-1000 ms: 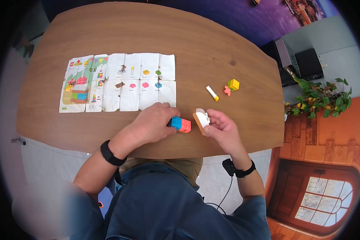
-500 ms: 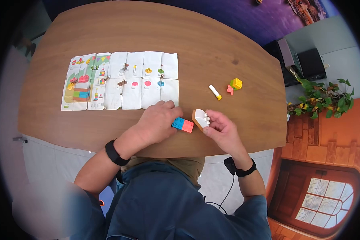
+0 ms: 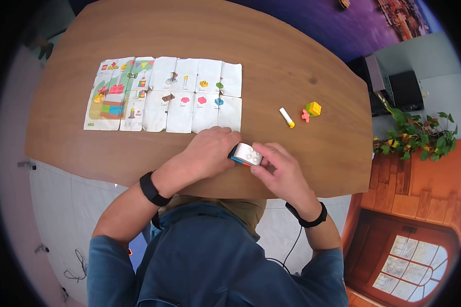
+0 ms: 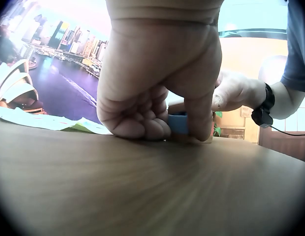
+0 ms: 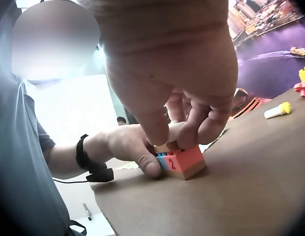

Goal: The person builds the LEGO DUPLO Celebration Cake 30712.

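Observation:
My left hand [image 3: 207, 152] grips a blue toy brick [image 4: 178, 124] low on the table, thumb on one side and curled fingers on the other. Joined to that brick is a coral one [image 5: 187, 161] marked with a 2, with a tan layer [image 5: 192, 171] under it. Between thumb and fingers, my right hand [image 3: 281, 168] pinches a white rounded piece [image 3: 248, 154] with studs on top. Its brown underside [image 5: 164, 147] sits right at the studs of the blue and coral bricks. From above, the white piece covers most of them.
A creased instruction sheet [image 3: 164, 120] lies beyond my left hand. Farther right are a white candle piece [image 3: 287, 117] with a yellow end, a coral flower-like piece [image 3: 305, 116] and a yellow-green brick [image 3: 314, 108]. The table's [image 3: 322, 169] near edge runs close below my hands.
My right hand has moved left and turned the white piece studs up, bringing it from beside the blue and coral bricks to over them. The left hand keeps its grip on the blue brick.

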Motion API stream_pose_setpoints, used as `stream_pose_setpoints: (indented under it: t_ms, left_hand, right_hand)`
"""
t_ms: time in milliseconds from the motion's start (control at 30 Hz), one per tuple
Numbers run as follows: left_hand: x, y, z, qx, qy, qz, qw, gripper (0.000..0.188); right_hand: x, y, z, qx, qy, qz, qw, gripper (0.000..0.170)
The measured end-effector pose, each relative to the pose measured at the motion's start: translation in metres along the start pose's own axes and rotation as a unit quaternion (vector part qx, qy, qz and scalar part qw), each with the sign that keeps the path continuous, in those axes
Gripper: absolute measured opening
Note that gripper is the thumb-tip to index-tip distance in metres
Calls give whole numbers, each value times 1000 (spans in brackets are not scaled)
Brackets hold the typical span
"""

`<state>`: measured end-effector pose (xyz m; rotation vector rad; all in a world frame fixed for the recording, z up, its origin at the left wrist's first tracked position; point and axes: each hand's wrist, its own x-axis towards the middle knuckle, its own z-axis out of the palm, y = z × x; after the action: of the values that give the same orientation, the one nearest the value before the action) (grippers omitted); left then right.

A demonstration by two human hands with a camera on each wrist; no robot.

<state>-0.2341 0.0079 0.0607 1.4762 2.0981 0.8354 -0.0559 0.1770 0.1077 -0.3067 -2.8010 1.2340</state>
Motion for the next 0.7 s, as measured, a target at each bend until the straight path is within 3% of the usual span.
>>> stream_pose_setpoints:
  t_ms: [700]
  left_hand:
    - [2,-5,3,-2,19,36,999,32]
  right_hand:
    - [7,-2,-8,-28,-36,-3,999,46]
